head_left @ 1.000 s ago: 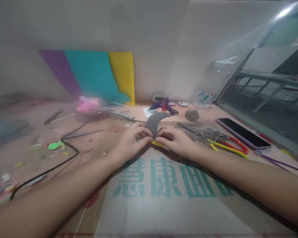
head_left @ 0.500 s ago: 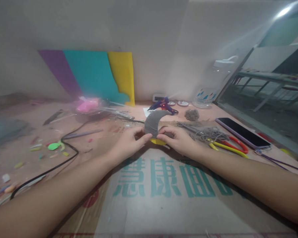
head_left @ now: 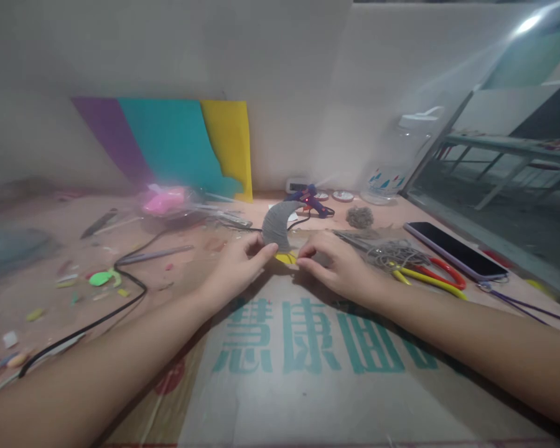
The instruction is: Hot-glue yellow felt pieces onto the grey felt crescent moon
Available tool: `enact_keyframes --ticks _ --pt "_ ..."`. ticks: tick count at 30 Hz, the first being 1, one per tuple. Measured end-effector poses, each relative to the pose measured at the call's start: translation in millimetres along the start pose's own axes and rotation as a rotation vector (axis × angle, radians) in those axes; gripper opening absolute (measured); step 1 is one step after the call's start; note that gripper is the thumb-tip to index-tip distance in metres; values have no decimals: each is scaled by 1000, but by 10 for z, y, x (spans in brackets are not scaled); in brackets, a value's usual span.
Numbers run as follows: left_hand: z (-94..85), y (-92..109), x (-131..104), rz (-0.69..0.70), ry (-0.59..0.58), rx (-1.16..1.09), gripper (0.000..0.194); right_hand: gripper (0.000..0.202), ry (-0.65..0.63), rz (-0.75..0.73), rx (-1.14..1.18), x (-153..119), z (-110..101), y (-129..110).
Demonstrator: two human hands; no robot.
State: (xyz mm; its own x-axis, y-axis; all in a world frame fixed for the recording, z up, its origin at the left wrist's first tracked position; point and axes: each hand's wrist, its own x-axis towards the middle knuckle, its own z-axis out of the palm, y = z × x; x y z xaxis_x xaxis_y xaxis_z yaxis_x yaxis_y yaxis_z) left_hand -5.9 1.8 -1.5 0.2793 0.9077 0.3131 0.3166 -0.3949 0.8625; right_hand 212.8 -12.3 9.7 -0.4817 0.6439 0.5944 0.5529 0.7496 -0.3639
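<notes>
My left hand (head_left: 236, 264) pinches the lower left of a crescent shape (head_left: 275, 225) wrapped in grey yarn. The crescent stands upright, and its bare bottom end (head_left: 287, 257) shows yellow. Just right of that end, my right hand (head_left: 333, 264) has thumb and forefinger pressed together; whatever they hold, probably a strand of yarn, is too fine to make out. Behind the crescent lies a dark blue glue gun (head_left: 315, 202) with a small red light. A loose tangle of grey yarn (head_left: 394, 252) is to the right of my right hand.
Scissors with red and yellow handles (head_left: 429, 283) and a phone (head_left: 457, 250) lie at right. A clear bottle (head_left: 387, 162) and a grey yarn ball (head_left: 359, 216) stand behind. A black cord (head_left: 130, 298) crosses scraps at left. Printed cardboard (head_left: 303, 398) lies under my forearms.
The crescent has shifted slightly left and down in my left hand. My right hand has come away from it, opening a small gap at its lower end.
</notes>
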Motion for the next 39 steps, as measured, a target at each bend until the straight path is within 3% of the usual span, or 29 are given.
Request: enact_keyframes --ticks 3,6,12,15,17,20,23,29,34,39 --pt "0 -20 8 7 -5 -39 27 20 -137 -168 -106 2 -42 -70" --pt "-6 -42 19 3 15 -39 28 25 -223 -213 -198 77 -154 -152" --pt "-18 -21 32 -30 14 -30 28 24 -389 124 -289 297 -810 -216" --pt "-20 -25 45 -44 28 -21 28 24 -437 191 -278 294 -1088 -85" --pt "-18 -49 58 -55 41 -27 28 24 -463 225 -285 261 -1151 47" --pt "-11 -96 78 -57 52 -24 31 23 -476 273 -383 228 -1105 251" --pt "-5 -118 86 -57 57 -16 31 25 -410 342 -504 273 -992 437" --pt "-14 -111 87 -76 70 -67 32 50 -300 593 -393 673 -672 847" --pt "-29 -117 98 -80 77 -103 34 37 -323 621 -282 971 -334 1054" --pt "-26 -104 100 -74 92 -97 33 27 -244 650 -244 1010 -74 1100"
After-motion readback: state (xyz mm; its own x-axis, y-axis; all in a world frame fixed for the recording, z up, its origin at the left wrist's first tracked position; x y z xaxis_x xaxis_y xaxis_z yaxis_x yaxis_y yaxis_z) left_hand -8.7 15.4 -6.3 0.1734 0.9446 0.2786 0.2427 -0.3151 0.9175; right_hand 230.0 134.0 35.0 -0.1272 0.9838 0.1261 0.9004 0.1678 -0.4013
